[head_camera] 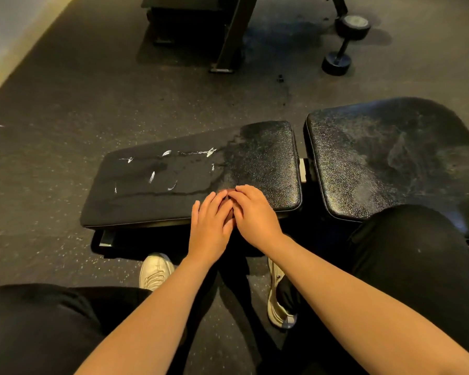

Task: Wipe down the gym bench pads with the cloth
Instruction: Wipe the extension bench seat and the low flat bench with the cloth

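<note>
1. Seat pad (pixel 268 163): black and glossy at its right end. Its left part is covered by a matte dark layer with white flecks, taken to be the cloth (pixel 157 171), though this cannot be confirmed.
2. Left hand (pixel 209 228): laid flat on the pad's near edge, fingers straight and slightly spread, nothing pinched.
3. Right hand (pixel 255 215): laid flat beside it, fingers held together, tips touching the left hand's.
4. Back pad (pixel 390 158): set just right of the seat pad, across a narrow gap.
5. Dumbbell (pixel 344 41): seen on the floor beyond.
</note>
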Tool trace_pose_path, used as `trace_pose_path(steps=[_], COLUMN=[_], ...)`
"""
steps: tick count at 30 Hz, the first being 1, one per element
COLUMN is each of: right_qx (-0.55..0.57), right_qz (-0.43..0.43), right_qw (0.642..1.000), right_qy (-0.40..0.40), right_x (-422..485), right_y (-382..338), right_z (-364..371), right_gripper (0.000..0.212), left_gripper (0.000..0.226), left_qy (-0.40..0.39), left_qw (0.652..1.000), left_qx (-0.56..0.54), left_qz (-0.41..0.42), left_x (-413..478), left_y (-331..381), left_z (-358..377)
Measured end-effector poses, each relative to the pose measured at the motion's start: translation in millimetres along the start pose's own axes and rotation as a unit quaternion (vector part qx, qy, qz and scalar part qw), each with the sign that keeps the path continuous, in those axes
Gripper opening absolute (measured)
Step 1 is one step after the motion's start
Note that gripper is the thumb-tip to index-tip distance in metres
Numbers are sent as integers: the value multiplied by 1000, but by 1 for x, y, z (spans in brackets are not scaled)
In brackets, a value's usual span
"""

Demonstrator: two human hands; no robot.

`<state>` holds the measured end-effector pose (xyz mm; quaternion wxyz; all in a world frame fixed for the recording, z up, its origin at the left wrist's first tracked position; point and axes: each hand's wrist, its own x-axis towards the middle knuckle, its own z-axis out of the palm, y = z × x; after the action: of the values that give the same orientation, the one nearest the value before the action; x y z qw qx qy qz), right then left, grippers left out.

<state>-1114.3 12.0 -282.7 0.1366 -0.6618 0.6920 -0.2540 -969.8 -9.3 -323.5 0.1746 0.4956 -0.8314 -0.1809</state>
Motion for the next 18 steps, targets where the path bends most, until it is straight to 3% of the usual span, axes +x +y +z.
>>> trace_pose_path(steps=[6, 10, 15, 18], right_qx=[-43, 22, 49, 20], right_qz=[-37, 0, 21, 22], right_qw=[998, 999, 998, 999], right_qy=[-36, -37, -21, -13], right_x=[-2, -2, -3, -5], right_y=[-4, 0, -3, -10], right_z=[4, -3, -6, -1], right_gripper=[36, 36, 34, 36], left_gripper=[46, 45, 48, 49], left_qy=[39, 26, -2, 21], left_qw=[991, 984, 988, 995], left_qx=[34, -86, -125, -57], left_qz=[-120, -157, -96, -78], left_x=[-21, -19, -13, -13], left_y=[-35, -22, 11, 7], left_z=[-9, -11, -5, -5])
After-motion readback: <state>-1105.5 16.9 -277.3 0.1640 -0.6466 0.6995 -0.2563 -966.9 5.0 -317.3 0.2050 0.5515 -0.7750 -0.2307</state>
